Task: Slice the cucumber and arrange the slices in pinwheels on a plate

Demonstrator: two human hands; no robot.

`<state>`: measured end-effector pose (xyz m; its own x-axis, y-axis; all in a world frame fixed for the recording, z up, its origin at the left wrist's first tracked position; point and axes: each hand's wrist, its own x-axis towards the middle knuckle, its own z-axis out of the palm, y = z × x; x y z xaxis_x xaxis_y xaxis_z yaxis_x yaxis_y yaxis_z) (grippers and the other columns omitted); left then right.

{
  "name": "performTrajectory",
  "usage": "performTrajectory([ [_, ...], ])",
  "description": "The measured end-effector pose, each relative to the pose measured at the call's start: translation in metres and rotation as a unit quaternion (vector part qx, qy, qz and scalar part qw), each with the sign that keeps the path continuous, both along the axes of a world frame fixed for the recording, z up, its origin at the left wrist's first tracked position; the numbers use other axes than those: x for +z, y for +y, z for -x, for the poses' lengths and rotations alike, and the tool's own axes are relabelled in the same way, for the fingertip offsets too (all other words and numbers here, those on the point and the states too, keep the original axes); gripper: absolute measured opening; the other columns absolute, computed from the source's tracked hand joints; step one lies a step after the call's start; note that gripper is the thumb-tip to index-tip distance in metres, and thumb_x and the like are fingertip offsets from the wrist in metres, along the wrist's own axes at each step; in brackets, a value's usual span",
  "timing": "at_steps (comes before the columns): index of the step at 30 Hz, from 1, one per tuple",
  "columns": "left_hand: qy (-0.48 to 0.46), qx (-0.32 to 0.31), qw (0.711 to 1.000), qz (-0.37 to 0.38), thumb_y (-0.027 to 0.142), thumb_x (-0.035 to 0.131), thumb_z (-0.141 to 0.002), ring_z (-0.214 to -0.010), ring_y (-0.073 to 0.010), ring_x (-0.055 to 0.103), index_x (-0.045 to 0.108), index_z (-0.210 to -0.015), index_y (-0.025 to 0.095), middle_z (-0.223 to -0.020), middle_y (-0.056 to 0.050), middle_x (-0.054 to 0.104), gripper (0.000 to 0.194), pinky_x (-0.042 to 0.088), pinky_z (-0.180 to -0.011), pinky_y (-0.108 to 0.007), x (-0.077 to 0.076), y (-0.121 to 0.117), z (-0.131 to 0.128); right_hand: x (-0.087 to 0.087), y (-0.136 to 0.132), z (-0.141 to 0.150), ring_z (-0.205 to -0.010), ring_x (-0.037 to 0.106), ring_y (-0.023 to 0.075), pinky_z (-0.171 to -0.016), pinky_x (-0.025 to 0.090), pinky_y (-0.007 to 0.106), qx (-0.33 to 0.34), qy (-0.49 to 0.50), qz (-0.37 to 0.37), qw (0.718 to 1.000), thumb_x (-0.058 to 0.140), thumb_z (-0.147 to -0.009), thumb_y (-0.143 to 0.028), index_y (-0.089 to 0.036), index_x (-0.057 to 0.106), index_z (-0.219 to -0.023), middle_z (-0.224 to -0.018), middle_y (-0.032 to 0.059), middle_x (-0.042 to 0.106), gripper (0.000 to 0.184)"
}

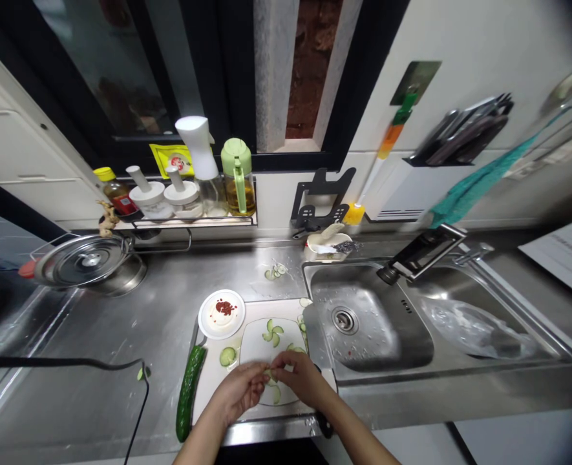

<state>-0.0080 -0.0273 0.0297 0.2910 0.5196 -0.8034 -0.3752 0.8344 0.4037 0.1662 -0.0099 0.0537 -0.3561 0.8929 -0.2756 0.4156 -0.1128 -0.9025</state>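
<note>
Over a white plate on a cutting board, my left hand and my right hand meet with fingertips pinched. Between them shows a thin cucumber slice, partly hidden by the fingers. Slices fanned like petals lie on the plate, with more near its right edge and below my hands. A stack of cucumber slices sits left of the plate. Along the board's left side rests a whole cucumber. A broad knife blade lies along the right side, its black handle partly behind my right arm.
A small white dish with red bits stands at the board's back left corner. To the right is a steel sink. A lidded pot stands left, below a shelf of condiments. A black cable crosses the counter.
</note>
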Motion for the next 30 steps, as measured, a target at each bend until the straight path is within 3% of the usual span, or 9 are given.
performTrajectory([
  [4, 0.021, 0.024, 0.999, -0.022, 0.023, 0.085, -0.050, -0.045, -0.0014, 0.046, 0.065, -0.092, 0.014, -0.057, 0.006, 0.057, 0.047, 0.028, -0.044, -0.014, -0.007, 0.001, 0.005, -0.004, 0.003, -0.005, -0.068, 0.059, 0.0145, -0.063, 0.041, 0.024, 0.033, -0.057, 0.001, 0.998, 0.056, -0.074, -0.022, -0.019, 0.069, -0.074, -0.071, -0.0008, 0.068, 0.013],
  [9, 0.103, -0.014, 0.990, -0.100, 0.027, 0.079, -0.053, -0.044, -0.0033, 0.043, 0.066, -0.083, 0.013, -0.055, 0.006, 0.056, 0.036, 0.021, -0.044, -0.018, -0.017, -0.002, 0.009, -0.014, 0.007, -0.007, -0.069, 0.059, 0.0142, -0.064, 0.040, 0.024, 0.045, -0.131, -0.018, 0.990, 0.058, -0.074, -0.018, -0.018, 0.068, -0.075, -0.072, 0.0009, 0.068, 0.010],
  [13, 0.198, -0.048, 0.962, -0.184, 0.027, 0.070, -0.057, -0.048, -0.0062, 0.044, 0.062, -0.075, 0.015, -0.053, 0.007, 0.052, 0.022, 0.030, -0.050, -0.020, -0.030, -0.012, 0.006, -0.019, 0.006, -0.006, -0.074, 0.056, 0.0165, -0.067, 0.035, 0.027, 0.062, -0.218, -0.050, 0.973, 0.062, -0.072, -0.018, -0.019, 0.065, -0.076, -0.074, 0.0017, 0.066, 0.005],
  [17, 0.315, -0.114, 0.914, -0.227, 0.021, 0.060, -0.066, -0.049, -0.0081, 0.041, 0.062, -0.077, 0.018, -0.051, 0.010, 0.044, 0.012, 0.032, -0.053, -0.021, -0.040, -0.025, 0.000, -0.024, 0.002, -0.003, -0.081, 0.055, 0.0187, -0.069, 0.032, 0.028, 0.100, -0.278, -0.074, 0.952, 0.059, -0.076, -0.018, -0.021, 0.065, -0.077, -0.076, 0.0025, 0.063, 0.006],
  [23, 0.418, -0.201, 0.843, -0.271, 0.011, 0.054, -0.068, -0.058, -0.0105, 0.047, 0.062, -0.073, 0.020, -0.055, 0.007, 0.047, 0.013, 0.035, -0.061, -0.021, -0.035, -0.033, -0.009, -0.028, 0.000, -0.001, -0.089, 0.054, 0.0205, -0.071, 0.031, 0.030, 0.153, -0.323, -0.106, 0.928, 0.053, -0.083, -0.017, -0.021, 0.064, -0.077, -0.076, 0.0027, 0.065, 0.013],
  [30, 0.439, -0.228, 0.827, -0.266, 0.010, 0.052, -0.070, -0.059, -0.0115, 0.050, 0.064, -0.075, 0.020, -0.057, 0.006, 0.052, 0.016, 0.034, -0.061, -0.021, -0.029, -0.035, -0.013, -0.031, -0.002, 0.002, -0.094, 0.052, 0.0239, -0.072, 0.031, 0.034, 0.180, -0.350, -0.145, 0.908, 0.048, -0.088, -0.020, -0.020, 0.064, -0.080, -0.079, 0.0051, 0.068, 0.018],
])
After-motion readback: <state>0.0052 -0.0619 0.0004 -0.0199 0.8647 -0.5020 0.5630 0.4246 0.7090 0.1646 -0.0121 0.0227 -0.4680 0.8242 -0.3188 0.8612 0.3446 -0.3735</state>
